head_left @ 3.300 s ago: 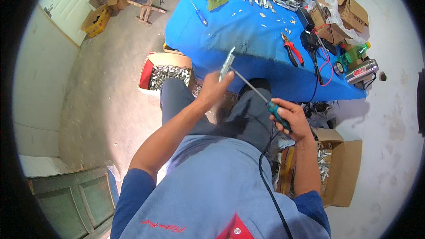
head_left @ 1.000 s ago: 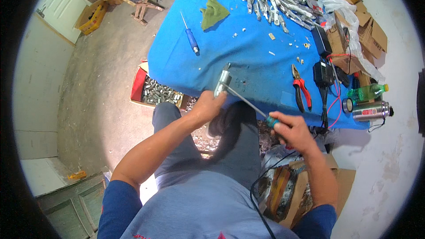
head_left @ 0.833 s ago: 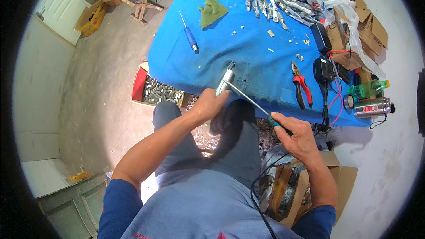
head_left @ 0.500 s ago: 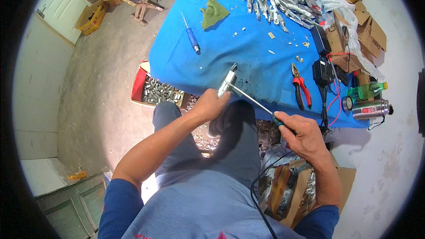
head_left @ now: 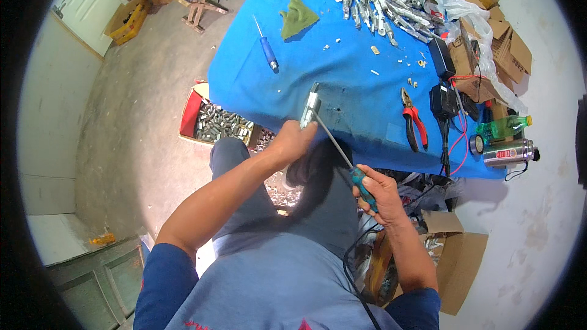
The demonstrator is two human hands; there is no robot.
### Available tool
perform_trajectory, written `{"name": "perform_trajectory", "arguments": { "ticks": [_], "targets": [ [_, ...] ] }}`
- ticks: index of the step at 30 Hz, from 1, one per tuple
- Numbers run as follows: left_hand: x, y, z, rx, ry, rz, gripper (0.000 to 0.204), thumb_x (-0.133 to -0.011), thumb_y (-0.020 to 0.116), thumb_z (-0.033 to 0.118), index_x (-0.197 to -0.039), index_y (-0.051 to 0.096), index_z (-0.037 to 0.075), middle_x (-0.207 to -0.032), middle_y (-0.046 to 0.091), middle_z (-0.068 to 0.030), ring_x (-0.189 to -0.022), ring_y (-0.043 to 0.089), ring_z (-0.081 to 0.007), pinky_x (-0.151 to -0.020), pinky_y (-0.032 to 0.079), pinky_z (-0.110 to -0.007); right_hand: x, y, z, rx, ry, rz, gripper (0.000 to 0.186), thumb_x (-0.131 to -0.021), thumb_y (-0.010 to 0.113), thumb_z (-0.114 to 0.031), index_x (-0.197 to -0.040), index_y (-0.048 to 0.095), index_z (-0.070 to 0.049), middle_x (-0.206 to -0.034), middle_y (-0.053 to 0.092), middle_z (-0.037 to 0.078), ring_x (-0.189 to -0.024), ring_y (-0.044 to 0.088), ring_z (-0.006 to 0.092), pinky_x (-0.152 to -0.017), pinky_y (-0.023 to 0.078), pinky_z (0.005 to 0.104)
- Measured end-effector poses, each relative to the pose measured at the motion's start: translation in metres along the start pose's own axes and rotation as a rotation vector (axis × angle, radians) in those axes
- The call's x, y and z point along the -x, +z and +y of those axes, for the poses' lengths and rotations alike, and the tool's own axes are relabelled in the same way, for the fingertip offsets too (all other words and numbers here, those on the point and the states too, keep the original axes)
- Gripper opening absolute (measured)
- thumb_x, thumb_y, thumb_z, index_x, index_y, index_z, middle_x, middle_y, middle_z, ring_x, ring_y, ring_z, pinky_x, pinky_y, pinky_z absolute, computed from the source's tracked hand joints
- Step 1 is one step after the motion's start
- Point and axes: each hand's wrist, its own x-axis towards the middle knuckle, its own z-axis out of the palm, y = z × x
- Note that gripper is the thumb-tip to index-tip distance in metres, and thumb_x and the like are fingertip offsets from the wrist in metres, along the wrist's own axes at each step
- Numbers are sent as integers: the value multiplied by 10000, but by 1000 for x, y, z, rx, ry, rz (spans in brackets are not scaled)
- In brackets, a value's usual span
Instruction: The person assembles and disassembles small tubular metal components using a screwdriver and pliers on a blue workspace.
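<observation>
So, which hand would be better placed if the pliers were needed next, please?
Probably the right hand: it is nearer the pliers, though it holds the teal-handled screwdriver; the left hand, holding the metal piece, is farther.

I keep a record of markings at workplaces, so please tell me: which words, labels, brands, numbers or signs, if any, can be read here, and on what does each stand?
Steel flask: pale marks on red, too small to read surely.
Shirt: red stitching by the picture's lower edge, unclear.
Cardboard box at right: dark print, too blurred.
Black adapter: tiny pale patch, unreadable.
No text is surely legible.
</observation>
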Motion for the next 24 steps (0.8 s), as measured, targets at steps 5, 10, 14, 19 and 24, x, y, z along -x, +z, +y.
{"name": "perform_trajectory", "arguments": {
  "ticks": [5,10,14,19,24],
  "targets": [
    [1,-2,1,-80,30,13,452,-956,550,387,-710,560,8,-612,501,-15,-566,442,-100,-488,358,-325,4,7,-15,825,-662,174,306,-899,631,-135,-1176,652,-6,-909,704,156,-739,674,242,-673,523,333],
    [-1,-5,-1,-134,84,-11,510,-951,556,422,-696,555,-19,-617,510,-32,-578,465,-121,-503,386,-355,26,9,-58,1096,-632,144,293,-868,639,-124,-1150,666,-52,-838,665,185,-762,660,334,-685,510,371],
    [2,-7,5,-174,93,-6,522,-952,555,426,-700,555,-31,-619,525,-47,-587,484,-137,-515,402,-377,30,18,-80,1241,-559,101,287,-879,629,-140,-1156,662,-75,-805,649,166,-745,645,344,-664,502,390],
    [4,-10,9,-222,65,-32,574,-938,529,413,-828,609,-145,-695,605,-317,-751,668,-406,-700,478,-488,33,29,-79,1285,-516,110,285,-897,610,-147,-1169,655,-70,-863,661,176,-804,661,340,-698,508,393],
    [9,-9,15,-243,62,-32,573,-939,522,413,-821,614,-140,-706,609,-319,-762,661,-439,-705,475,-496,32,13,-66,962,-369,97,327,-911,605,-151,-1219,632,-46,-993,690,192,-917,689,275,-790,512,350]
  ]
}}
